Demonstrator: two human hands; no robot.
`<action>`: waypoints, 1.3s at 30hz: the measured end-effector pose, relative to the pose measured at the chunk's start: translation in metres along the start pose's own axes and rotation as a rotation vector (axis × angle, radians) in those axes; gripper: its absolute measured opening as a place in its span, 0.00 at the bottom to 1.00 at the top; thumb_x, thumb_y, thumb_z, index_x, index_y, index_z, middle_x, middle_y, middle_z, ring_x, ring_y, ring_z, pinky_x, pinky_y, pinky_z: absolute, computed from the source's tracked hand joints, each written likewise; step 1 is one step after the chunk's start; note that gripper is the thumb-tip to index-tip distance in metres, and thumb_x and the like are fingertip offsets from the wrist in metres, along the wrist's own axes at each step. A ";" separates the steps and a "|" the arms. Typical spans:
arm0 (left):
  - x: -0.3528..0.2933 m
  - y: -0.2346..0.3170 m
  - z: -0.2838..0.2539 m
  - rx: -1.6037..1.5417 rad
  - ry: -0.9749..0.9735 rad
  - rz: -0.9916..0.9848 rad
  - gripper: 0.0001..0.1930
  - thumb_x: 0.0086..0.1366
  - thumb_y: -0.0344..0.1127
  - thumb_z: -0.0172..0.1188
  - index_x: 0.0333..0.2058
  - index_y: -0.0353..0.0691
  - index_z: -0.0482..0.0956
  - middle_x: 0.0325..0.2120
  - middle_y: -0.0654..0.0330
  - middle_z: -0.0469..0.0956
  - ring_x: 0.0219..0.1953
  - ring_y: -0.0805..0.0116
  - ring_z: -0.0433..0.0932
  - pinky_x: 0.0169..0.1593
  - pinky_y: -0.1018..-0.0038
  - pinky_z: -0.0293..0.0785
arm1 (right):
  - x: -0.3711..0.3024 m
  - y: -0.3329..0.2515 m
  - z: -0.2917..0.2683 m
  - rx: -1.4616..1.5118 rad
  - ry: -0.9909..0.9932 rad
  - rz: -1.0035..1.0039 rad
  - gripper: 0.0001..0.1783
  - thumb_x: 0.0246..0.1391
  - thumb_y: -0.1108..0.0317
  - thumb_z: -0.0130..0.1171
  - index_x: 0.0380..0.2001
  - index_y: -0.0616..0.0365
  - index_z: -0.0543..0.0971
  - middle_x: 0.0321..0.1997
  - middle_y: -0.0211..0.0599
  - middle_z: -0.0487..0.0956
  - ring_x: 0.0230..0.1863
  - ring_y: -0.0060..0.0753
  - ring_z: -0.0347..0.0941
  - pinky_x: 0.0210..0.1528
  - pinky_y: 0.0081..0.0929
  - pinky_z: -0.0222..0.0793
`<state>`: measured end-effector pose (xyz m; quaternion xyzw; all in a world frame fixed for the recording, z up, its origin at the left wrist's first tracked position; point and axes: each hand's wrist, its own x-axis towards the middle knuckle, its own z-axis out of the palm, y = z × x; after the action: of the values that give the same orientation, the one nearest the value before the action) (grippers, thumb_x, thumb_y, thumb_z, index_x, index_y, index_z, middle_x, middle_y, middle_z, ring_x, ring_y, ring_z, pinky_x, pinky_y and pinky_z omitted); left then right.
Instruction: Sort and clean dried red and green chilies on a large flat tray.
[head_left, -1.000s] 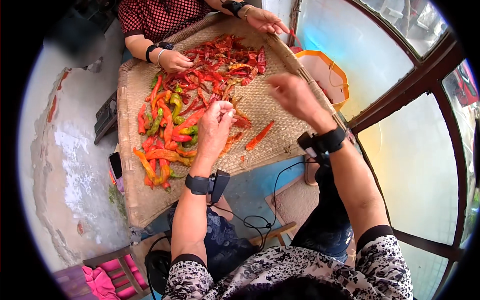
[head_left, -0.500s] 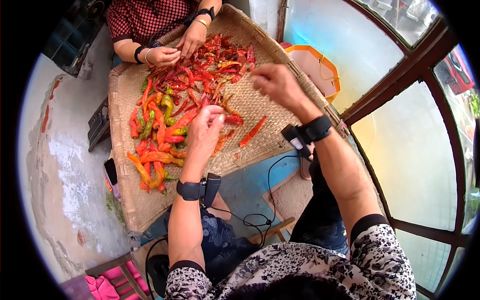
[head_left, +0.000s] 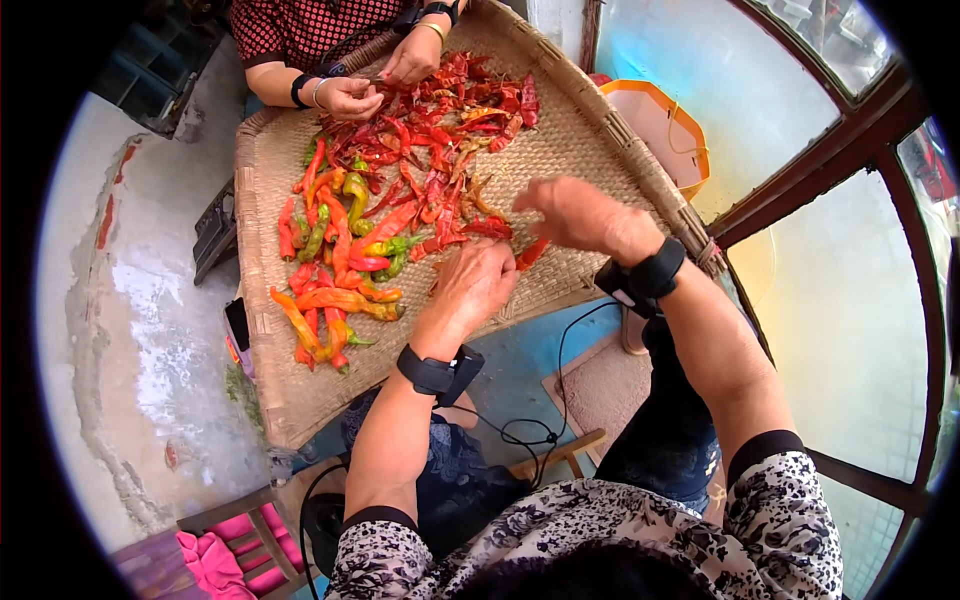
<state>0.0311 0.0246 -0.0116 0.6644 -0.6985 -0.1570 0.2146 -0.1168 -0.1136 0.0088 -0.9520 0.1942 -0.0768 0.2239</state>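
Observation:
A heap of dried red chili peppers (head_left: 430, 130) lies on a woven tray (head_left: 270, 400). Fresher orange, red and green peppers (head_left: 340, 240) cover the tray's left part. Over the near edge, my left hand (head_left: 466, 290) is closed with its fingertips tucked in; whatever they may hold is hidden. A single red chili (head_left: 532, 254) lies between my two hands, just right of the left fingertips. Above and to the right of it hovers my right hand (head_left: 585, 215), fingers stretched leftward and a little apart, with nothing visible in them.
Across the tray, a co-worker's two hands (head_left: 415, 55) meet at the heap's far edge. An orange-rimmed container (head_left: 655, 135) stands beyond the right edge. Framed glass panes (head_left: 830, 320) line the right side. A black cable (head_left: 530, 435) hangs below the tray.
My left hand has moved right and nearer to me, away from the heap's middle. The right hand has come down toward it. The view has shifted slightly.

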 end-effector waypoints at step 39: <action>0.013 -0.006 -0.017 0.211 0.176 0.103 0.15 0.56 0.30 0.57 0.43 0.34 0.74 0.40 0.48 0.75 0.45 0.48 0.70 0.49 0.61 0.67 | -0.023 0.084 -0.051 0.177 0.800 0.298 0.13 0.48 0.69 0.54 0.37 0.63 0.78 0.33 0.54 0.78 0.35 0.51 0.76 0.39 0.37 0.72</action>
<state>0.0446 0.0122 0.0012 0.6576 -0.7229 -0.0128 0.2116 -0.1781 -0.1940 0.0142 -0.7861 0.3936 -0.4226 0.2203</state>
